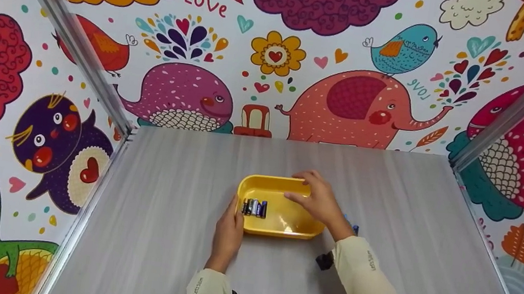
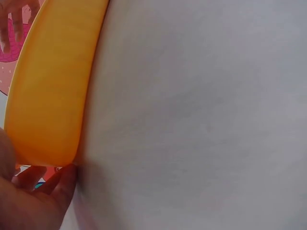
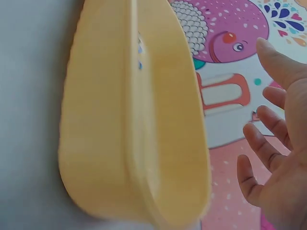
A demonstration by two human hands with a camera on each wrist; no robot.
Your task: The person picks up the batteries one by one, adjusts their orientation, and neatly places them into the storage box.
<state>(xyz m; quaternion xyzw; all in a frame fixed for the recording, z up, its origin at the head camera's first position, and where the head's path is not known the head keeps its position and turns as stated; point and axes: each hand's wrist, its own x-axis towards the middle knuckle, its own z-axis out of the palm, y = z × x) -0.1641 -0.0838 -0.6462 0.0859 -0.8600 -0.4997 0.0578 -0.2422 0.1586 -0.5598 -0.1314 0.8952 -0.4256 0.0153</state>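
A yellow plastic tray with raised walls sits on the table in the head view. Several small cylinders that look like batteries lie side by side in its left part. My left hand holds the tray's left end, thumb near the rim and fingers along the outer wall. In the left wrist view, fingers of that hand bend at the tray's lower corner. Over the right end is my right hand, its fingers spread and nothing in them. The right wrist view shows this hand apart from the tray wall.
Small blue-ended objects lie on the grey table, partly hidden behind my right wrist. Metal rails edge the table at both sides. A wall with cartoon animals stands at the back.
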